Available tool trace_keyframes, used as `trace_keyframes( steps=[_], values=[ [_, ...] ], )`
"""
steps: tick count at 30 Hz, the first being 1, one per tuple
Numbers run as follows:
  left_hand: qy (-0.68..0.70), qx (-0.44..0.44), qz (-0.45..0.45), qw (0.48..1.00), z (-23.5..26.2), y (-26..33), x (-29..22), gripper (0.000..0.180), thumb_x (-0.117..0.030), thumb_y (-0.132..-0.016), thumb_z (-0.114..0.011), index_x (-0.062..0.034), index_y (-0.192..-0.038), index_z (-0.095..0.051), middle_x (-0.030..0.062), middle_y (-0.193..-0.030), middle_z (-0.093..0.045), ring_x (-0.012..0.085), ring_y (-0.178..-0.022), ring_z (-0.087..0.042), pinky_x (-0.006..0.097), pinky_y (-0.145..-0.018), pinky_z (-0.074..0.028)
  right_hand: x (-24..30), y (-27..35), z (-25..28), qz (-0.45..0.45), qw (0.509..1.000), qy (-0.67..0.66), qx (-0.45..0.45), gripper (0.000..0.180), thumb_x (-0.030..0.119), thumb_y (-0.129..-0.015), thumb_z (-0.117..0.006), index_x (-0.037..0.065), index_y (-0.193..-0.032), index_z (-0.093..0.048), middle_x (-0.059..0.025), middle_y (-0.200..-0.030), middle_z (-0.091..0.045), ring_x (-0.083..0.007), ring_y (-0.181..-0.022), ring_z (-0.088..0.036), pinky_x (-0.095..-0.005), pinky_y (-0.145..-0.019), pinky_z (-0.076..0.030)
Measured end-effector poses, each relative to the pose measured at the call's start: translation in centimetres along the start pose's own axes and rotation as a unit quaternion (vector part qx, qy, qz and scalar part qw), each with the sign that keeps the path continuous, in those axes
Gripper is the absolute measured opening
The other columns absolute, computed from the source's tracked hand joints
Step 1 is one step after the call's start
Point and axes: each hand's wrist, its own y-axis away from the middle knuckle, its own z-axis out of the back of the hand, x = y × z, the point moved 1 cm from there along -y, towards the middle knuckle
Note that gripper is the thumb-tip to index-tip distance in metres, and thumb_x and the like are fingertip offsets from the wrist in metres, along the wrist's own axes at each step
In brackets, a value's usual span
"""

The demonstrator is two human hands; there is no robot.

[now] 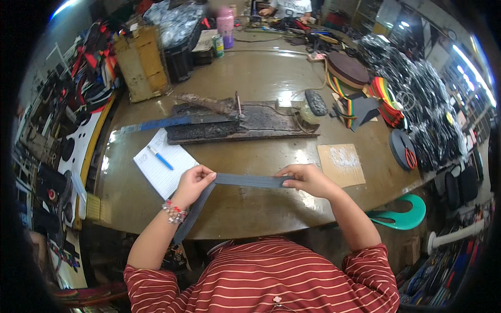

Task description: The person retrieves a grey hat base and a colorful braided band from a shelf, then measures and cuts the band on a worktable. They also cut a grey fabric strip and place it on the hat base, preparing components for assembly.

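A dark grey strap (250,180), flat like webbing, is stretched level between my two hands above the near part of the table. My left hand (195,182) pinches it at one point, and a loose length hangs down from there past the bracelets on my wrist. My right hand (309,179) grips the other end between thumb and fingers. Left of my left hand lies a lined notepad (175,166) with a blue pen (160,158) across it. Beyond my right hand is a piece of brown cardboard (339,164) with whitish smears.
A dark worn wooden board (271,117) lies across the table's middle, with a blue ruler-like strip (156,124) and a glue jar (311,112). Rolled webbing (348,69), orange-handled scissors (411,158) and black plastic bundles (412,88) are rightward. Another person (291,7) is at the far end.
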Motion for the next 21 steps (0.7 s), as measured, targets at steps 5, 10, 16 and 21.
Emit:
trace_keyframes(
  steps=[5, 10, 16, 21],
  values=[
    [-0.416, -0.031, -0.099, 0.903, -0.3, -0.5, 1.6, 0.018, -0.019, -0.081, -0.061, -0.0025, -0.090, -0.060, 0.0145, -0.083, -0.059, 0.0302, -0.082, -0.058, 0.038, -0.075, -0.047, -5.9, -1.6, -1.4, 0.035, 0.957, 0.214, -0.191, 0.017, 0.003, -0.080, -0.063, 0.007, -0.096, -0.065, -0.0102, -0.086, -0.061, -0.0218, -0.069, -0.061, -0.0316, -0.068, -0.050],
    [-0.361, -0.175, -0.140, 0.905, 5.5, -2.3, 1.4, 0.024, -0.020, -0.082, -0.059, -0.0031, -0.099, -0.060, 0.0189, -0.095, -0.059, 0.0358, -0.092, -0.055, 0.043, -0.080, -0.045, -9.2, -0.5, -2.9, -0.007, 0.934, 0.113, -0.339, 0.013, 0.005, -0.080, -0.059, 0.002, -0.092, -0.062, -0.0157, -0.083, -0.058, -0.0316, -0.083, -0.058, -0.0380, -0.073, -0.047],
    [-0.359, -0.271, -0.056, 0.892, 12.2, 0.4, 5.8, 0.032, -0.016, -0.083, -0.061, 0.0016, -0.109, -0.056, 0.0185, -0.103, -0.054, 0.0323, -0.094, -0.053, 0.040, -0.084, -0.042, -11.3, -1.7, -3.7, 0.054, 0.917, 0.131, -0.373, 0.013, 0.017, -0.083, -0.059, 0.004, -0.086, -0.061, -0.0144, -0.081, -0.061, -0.0334, -0.078, -0.059, -0.0402, -0.068, -0.047],
    [-0.629, -0.564, -0.030, 0.534, 25.8, 11.0, 6.7, 0.040, -0.024, -0.091, -0.054, 0.0002, -0.122, -0.051, 0.0195, -0.120, -0.053, 0.0336, -0.110, -0.051, 0.042, -0.093, -0.040, -11.4, -1.9, -3.5, 0.027, 0.922, 0.116, -0.368, 0.014, 0.018, -0.083, -0.058, 0.004, -0.085, -0.061, -0.0144, -0.080, -0.061, -0.0324, -0.075, -0.059, -0.0395, -0.066, -0.047]
  ],
)
